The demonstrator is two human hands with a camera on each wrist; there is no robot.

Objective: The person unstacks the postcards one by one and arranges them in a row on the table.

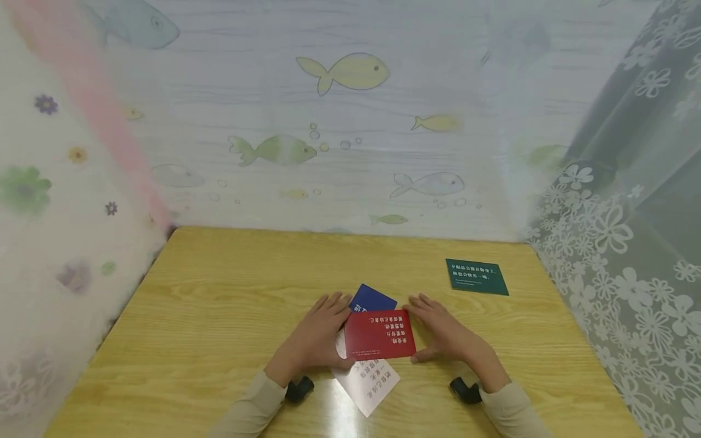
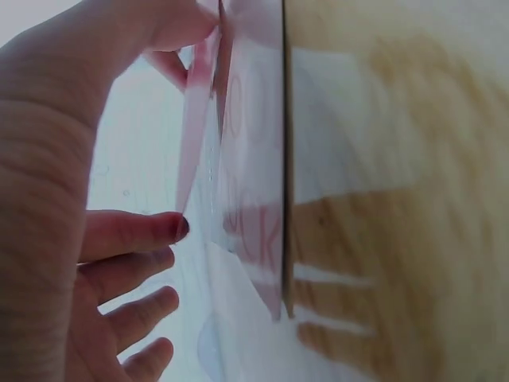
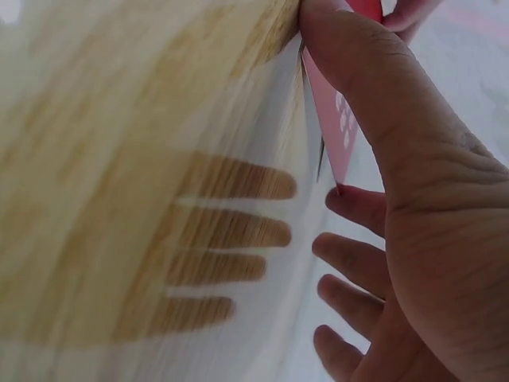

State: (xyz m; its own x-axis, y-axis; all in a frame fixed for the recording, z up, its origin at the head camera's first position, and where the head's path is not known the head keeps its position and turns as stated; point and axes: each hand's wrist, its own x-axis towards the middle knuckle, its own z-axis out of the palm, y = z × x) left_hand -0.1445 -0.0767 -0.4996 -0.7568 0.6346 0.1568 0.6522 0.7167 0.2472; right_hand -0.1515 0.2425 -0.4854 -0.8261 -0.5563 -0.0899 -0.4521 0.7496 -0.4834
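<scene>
The left hand (image 1: 317,333) and right hand (image 1: 446,331) clamp opposite ends of a red rectangular card (image 1: 379,336) with white lettering, thumb to forefinger. Below it peeks a pale pink card (image 1: 372,386); just beyond, a blue card (image 1: 375,298). Well apart, rightward, a dark green card (image 1: 477,277) lies on the yellowish wooden table (image 1: 219,292).

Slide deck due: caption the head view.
Left hand and right hand hold red card over blue card and pale card; green card apart.

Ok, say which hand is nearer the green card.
Right. The right hand is left of the green card, on its near side; the left hand is farther left.
</scene>
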